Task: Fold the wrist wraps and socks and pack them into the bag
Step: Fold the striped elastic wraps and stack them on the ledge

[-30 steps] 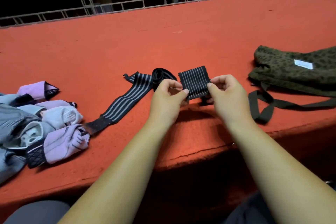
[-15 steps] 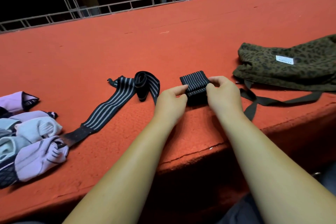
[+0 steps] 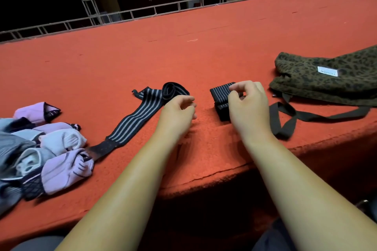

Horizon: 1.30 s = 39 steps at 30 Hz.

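Right grip (image 3: 247,108) pinches the folded wrist wrap (image 3: 220,96) on the bench (image 3: 204,57); left grip (image 3: 177,112) hangs loosely curled, empty. Socks (image 3: 61,161) lie heaped nearest, second wrist wrap (image 3: 132,123) unfolded beyond. Bag (image 3: 326,79) farthest: apparently nothing packed yet.

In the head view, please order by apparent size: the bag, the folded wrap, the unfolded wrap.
Bag, cut off at the frame edge
unfolded wrap
folded wrap, partly hidden by the right hand
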Tool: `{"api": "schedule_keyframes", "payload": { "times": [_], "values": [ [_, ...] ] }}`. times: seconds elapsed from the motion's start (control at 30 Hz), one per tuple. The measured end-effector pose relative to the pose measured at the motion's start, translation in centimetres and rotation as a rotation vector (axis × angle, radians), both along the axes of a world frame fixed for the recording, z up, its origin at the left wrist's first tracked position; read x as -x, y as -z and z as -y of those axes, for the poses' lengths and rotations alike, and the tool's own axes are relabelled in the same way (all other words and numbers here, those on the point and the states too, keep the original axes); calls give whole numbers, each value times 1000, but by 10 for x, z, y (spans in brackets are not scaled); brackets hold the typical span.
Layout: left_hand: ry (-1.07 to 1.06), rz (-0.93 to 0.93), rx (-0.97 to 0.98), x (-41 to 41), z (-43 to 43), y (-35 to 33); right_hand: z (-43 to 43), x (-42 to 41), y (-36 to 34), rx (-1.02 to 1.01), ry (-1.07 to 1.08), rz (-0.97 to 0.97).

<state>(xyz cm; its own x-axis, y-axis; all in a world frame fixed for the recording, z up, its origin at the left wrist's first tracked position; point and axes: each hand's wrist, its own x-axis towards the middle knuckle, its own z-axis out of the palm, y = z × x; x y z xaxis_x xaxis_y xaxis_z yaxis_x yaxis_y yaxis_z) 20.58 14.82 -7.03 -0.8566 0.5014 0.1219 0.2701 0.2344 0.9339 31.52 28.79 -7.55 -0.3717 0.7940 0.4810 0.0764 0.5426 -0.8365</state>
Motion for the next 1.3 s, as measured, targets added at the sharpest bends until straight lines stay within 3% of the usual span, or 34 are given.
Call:
{"api": "schedule_keyframes", "payload": {
  "times": [0.07, 0.23, 0.37, 0.47, 0.6, 0.8, 0.97, 1.1, 1.3],
  "values": [
    [-53, -61, 36, 12, 14, -1, 12, 6, 1, -32, -66, -5],
    [-146, -441, 353, 56, 33, 10, 40, 25, 8, -107, -219, 47],
    [-31, -670, 490, 81, 33, 20, 51, 39, 13, -91, -299, 148],
    [6, -649, 513, 90, 27, 18, 52, 48, 17, -50, -329, 236],
    [-119, -578, 507, 99, 24, 17, 52, 55, 18, -7, -332, 313],
    [-170, -636, 368, 99, 49, 22, 57, 57, 17, -42, -332, 297],
    [-46, -661, 176, 80, 83, 3, 67, 53, 11, -117, -347, 178],
    [198, -429, -33, 52, 122, -27, 83, 39, -4, -208, -502, 114],
    [202, -225, -299, 37, 161, -59, 126, 6, -42, 103, -909, -77]
  ]
}}
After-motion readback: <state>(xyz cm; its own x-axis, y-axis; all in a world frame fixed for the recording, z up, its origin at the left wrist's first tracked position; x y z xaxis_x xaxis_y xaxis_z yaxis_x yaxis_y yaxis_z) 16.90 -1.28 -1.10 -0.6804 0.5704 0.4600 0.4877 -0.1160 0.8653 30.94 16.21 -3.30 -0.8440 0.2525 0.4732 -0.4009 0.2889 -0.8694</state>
